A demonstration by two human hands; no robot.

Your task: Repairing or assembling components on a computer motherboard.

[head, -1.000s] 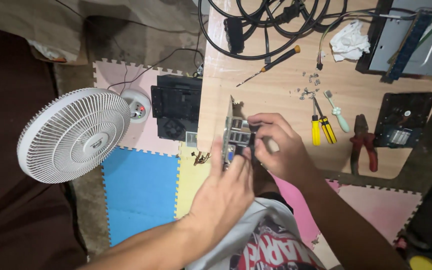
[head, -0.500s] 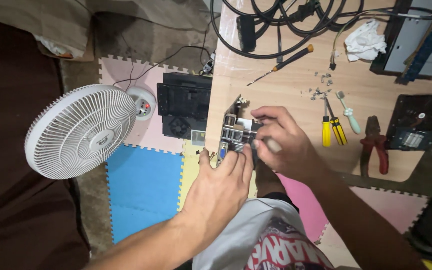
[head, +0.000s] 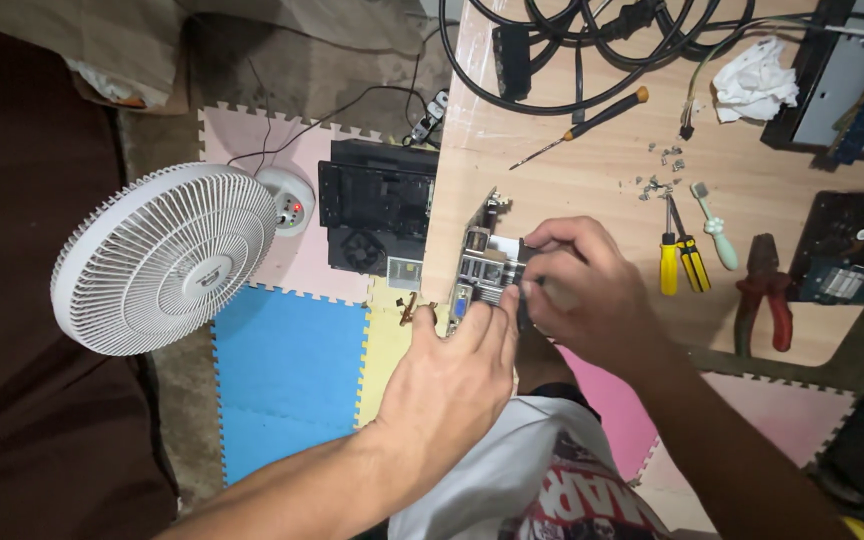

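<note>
A small circuit board [head: 482, 265] with a metal bracket is held on edge at the near rim of the wooden surface [head: 592, 160]. It is steadied from below by the closed left hand [head: 457, 375] while its upper part is pinched by the right hand [head: 577, 290], so its connectors are kept exposed. Yellow-handled screwdrivers [head: 680, 262] and red pliers [head: 764, 290] are laid near.

- Under my fingers [head: 497, 320] a pale wooden tabletop [head: 572, 170] runs ahead and to their right.
- Left of my fingers, interlocking foam floor mats [head: 287, 370] in blue, pink and yellow cover the floor.
- Further left stands a white fan [head: 162, 260]; beyond it, bare grey floor [head: 252, 60].
- Dim light, dark edges.
</note>
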